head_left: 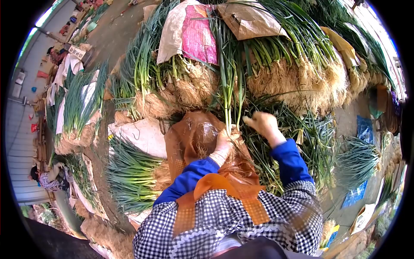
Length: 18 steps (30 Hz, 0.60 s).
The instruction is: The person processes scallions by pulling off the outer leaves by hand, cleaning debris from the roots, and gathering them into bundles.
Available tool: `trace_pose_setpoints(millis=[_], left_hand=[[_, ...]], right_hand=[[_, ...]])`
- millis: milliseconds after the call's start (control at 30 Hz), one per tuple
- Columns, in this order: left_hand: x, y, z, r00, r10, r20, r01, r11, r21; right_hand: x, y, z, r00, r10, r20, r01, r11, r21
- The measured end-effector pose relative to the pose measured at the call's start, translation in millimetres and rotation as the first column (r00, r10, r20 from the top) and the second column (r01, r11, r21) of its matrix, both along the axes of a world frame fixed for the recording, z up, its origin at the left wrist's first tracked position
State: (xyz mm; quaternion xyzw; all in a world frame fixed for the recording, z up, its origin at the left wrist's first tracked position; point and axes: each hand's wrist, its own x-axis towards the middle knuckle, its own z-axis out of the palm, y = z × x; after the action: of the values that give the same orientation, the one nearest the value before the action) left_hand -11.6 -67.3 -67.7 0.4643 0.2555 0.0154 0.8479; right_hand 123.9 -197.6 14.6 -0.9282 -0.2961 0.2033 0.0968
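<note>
My left hand (224, 144) is wrapped round the lower ends of a few green onions (228, 93), just above my lap. Their white stems rise out of the fist and the green leaves point away from me. To the right, my right hand (263, 124) hovers apart from the stems, its fingers curled and the thumb side towards them; whether anything is pinched there is hidden. Under my left hand, a brown plastic apron (194, 134) covers my lap, with bits of root stuck to it. Loose green leaves (297, 129) lie heaped below my right hand.
Big piles of rooted green onions (297, 77) stand ahead, partly covered by sacks (250, 19). At my left lies a stack of onions with roots trimmed or tucked inward (133, 172), beside a white sack (142, 138). Another person (47, 179) is at far left. A blue sheet (355, 194) lies right.
</note>
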Motion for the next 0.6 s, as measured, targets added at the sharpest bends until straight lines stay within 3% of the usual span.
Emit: trace_pose_setpoints(millis=[33, 67, 100, 167, 200, 233, 267, 300, 333, 367, 400, 433, 467, 500, 533, 567, 600], left_hand=[[-2.7, -5.4, 1.3, 0.999, 0.012, -0.034, -0.005, 0.982, 0.187], [0.2, -14.1, 3.4, 0.993, 0.094, 0.067, -0.102, 0.987, 0.127], [-2.9, -8.0, -19.5, 1.000, 0.002, 0.005, -0.005, 0.859, 0.512], [-4.1, -0.8, -9.8, 0.984, -0.009, -0.180, 0.094, 0.877, 0.470], [-3.4, -2.3, 6.9, 0.984, -0.004, -0.179, 0.090, 0.877, 0.472], [-2.1, -5.7, 31.5, 0.991, 0.059, -0.118, -0.039, 0.986, 0.164], [-0.9, -6.0, 44.2, 0.987, 0.138, -0.082, -0.150, 0.974, -0.167], [0.3, -0.7, 30.8, 0.986, 0.139, -0.090, -0.153, 0.974, -0.168], [1.5, 6.0, 5.9, 0.983, 0.145, -0.114, -0.175, 0.927, -0.331], [3.8, 11.6, -7.8, 0.980, 0.148, -0.136, -0.196, 0.854, -0.482], [4.9, 9.1, 27.1, 0.992, 0.096, -0.083, -0.115, 0.954, -0.276], [-1.7, 23.8, 11.2, 1.000, -0.019, 0.007, 0.020, 0.920, -0.390], [-0.2, 24.7, 13.0, 0.998, -0.030, -0.047, 0.010, 0.927, -0.374], [3.7, 26.4, 18.9, 0.994, -0.045, -0.097, 0.007, 0.935, -0.354], [3.8, 32.0, 44.6, 0.994, -0.097, -0.058, 0.052, 0.848, -0.528], [6.3, 41.6, 52.2, 0.990, -0.139, 0.022, 0.119, 0.744, -0.658], [5.5, 48.7, 44.2, 0.981, -0.133, 0.139, 0.193, 0.698, -0.689]], right_hand=[[0.7, 14.3, 2.3, 0.983, -0.074, 0.169, 0.051, 0.989, 0.138], [-0.6, 27.1, -0.7, 0.970, -0.059, 0.234, 0.015, 0.982, 0.186], [0.4, 40.5, -7.5, 0.952, -0.050, 0.302, -0.024, 0.971, 0.236], [-0.5, 55.3, -25.9, 0.933, -0.068, 0.353, -0.041, 0.955, 0.294], [-3.0, 56.3, -27.2, 0.927, -0.071, 0.368, -0.055, 0.945, 0.323], [-7.4, 55.9, -28.7, 0.921, -0.073, 0.382, -0.070, 0.935, 0.349], [-14.3, 50.8, -33.6, 0.953, -0.074, 0.293, -0.089, 0.857, 0.507], [-25.4, 45.1, -26.6, 0.991, 0.015, 0.131, -0.084, 0.836, 0.542], [-42.7, 35.1, -23.3, 0.995, 0.097, 0.013, -0.082, 0.759, 0.646], [-61.2, 19.8, -3.6, 0.957, 0.184, -0.224, -0.005, 0.784, 0.621], [-73.8, 0.5, 3.3, 0.901, 0.288, -0.325, 0.039, 0.692, 0.721], [-72.3, -25.0, -0.5, 0.897, 0.346, -0.275, -0.031, 0.669, 0.743], [-64.8, -48.4, 14.5, 0.868, 0.300, -0.394, 0.080, 0.700, 0.709], [-56.3, -66.6, 25.0, 0.682, 0.164, -0.713, 0.354, 0.779, 0.518], [-48.4, -79.8, 16.2, 0.754, 0.024, -0.657, 0.258, 0.909, 0.329], [-27.9, -79.5, 6.0, 0.852, 0.177, -0.492, -0.273, 0.953, -0.131], [-17.8, -95.4, -40.9, 0.904, 0.285, -0.318, -0.377, 0.882, -0.283]])
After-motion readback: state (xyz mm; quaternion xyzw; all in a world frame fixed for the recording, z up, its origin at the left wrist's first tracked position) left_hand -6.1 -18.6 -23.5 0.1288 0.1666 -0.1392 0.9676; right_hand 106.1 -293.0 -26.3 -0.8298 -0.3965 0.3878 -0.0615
